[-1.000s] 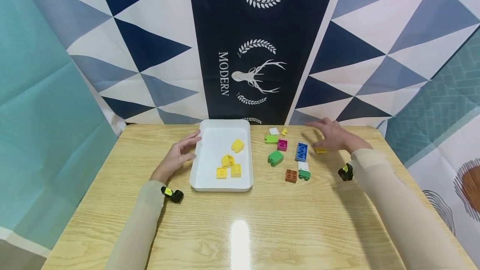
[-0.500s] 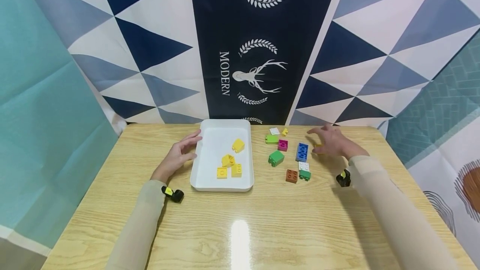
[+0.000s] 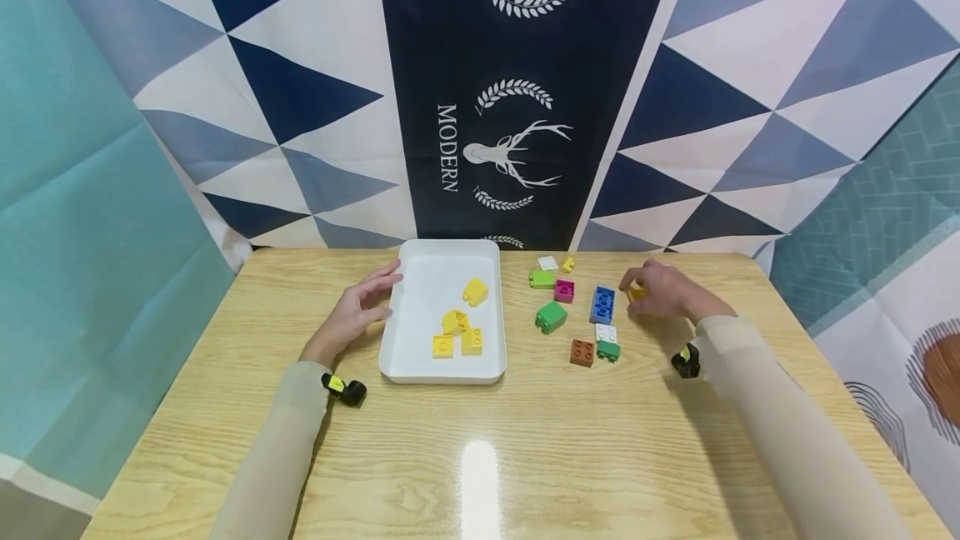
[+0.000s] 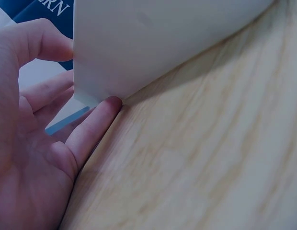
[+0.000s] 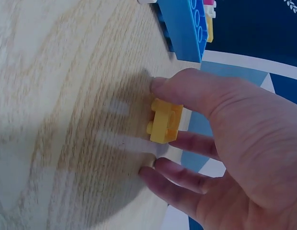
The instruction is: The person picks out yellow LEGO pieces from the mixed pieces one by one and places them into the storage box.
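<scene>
A white tray (image 3: pixel 442 369) with several yellow building bricks (image 3: pixel 472 341) in it stands at the back of the table. My left hand (image 3: pixel 356 313) rests its fingertips against the tray's left wall, the fingers fairly straight; the left wrist view has one fingertip low at the tray's base. On the right, my right hand (image 3: pixel 662 290) reaches down over a yellow brick (image 5: pixel 162 122) and pinches it between thumb (image 5: pixel 191 91) and index finger. That brick sits upside down at the tabletop, studs facing down. The other fingers of this hand spread beside it.
Between tray and right hand lie loose bricks: blue (image 3: pixel 602 305), magenta (image 3: pixel 565 291), green (image 3: pixel 551 317), brown (image 3: pixel 582 352), lime (image 3: pixel 542 279), white (image 3: pixel 547 262) and small yellow (image 3: pixel 568 264). A white brick (image 3: pixel 606 332) touches a green one (image 3: pixel 608 350). A patterned cloth wall (image 3: pixel 495 107) stands behind.
My right hand has lowered onto the yellow brick, and its thumb and fingers have drawn in around it. The left hand and the tray have stayed in place.
</scene>
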A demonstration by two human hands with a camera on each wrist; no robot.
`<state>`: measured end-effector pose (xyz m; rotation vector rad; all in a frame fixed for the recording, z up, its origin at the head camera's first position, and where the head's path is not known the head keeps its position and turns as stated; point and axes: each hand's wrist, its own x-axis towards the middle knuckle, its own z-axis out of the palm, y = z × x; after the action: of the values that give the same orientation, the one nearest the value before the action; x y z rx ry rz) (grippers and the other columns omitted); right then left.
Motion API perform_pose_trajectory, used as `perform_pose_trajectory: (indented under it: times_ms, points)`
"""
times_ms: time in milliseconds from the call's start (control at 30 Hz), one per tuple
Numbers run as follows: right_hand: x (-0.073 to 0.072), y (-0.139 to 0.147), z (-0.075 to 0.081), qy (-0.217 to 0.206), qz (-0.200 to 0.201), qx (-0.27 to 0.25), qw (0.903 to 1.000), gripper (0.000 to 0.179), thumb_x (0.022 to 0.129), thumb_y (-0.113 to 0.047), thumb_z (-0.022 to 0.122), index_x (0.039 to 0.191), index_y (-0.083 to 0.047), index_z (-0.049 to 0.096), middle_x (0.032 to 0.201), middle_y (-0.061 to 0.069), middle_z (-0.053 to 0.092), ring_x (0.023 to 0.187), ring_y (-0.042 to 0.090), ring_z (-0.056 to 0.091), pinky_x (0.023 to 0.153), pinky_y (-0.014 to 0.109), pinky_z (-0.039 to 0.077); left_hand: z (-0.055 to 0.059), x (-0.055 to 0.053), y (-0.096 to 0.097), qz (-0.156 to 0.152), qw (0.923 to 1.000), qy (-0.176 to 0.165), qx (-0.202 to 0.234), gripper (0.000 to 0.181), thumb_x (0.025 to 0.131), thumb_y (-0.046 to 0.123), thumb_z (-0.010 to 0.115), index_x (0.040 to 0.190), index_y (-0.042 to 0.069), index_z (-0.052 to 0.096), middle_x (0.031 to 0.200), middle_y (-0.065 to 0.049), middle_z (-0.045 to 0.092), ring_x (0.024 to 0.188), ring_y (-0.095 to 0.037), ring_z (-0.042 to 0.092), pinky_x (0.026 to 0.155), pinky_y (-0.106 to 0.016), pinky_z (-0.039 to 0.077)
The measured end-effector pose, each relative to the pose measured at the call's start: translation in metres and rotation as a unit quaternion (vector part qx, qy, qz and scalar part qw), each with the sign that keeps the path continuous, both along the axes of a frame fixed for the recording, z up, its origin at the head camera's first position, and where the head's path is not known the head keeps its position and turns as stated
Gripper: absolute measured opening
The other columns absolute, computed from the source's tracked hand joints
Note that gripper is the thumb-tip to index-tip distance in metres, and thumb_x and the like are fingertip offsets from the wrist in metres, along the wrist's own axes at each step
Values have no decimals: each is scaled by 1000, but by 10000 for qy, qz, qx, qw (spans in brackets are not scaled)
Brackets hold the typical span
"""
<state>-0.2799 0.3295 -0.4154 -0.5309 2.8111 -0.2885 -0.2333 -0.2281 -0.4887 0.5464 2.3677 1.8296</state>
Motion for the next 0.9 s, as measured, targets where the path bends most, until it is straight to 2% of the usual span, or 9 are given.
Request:
perform_pose_trajectory:
  times_ms: [367, 900]
  points:
    - [-2, -1, -9, 436, -47, -9, 9990, 12, 94, -5, 83, 105, -6, 81, 106, 18, 73, 93, 31, 68, 90, 57, 62, -5, -2, -1, -58, 9998, 103, 160, 62, 99, -12, 65, 159, -13, 52, 187, -22, 27, 172, -49, 29, 120, -1, 36]
    - [-3, -3, -9, 434, -66, 54, 9990, 9, 94, -6, 84, 103, -6, 82, 102, 15, 75, 91, 28, 66, 88, 55, 62, -6, -3, -1, -32, 9998, 66, 157, 62, 99, -11, 64, 160, -12, 52, 188, -21, 26, 172, -49, 30, 120, -2, 37]
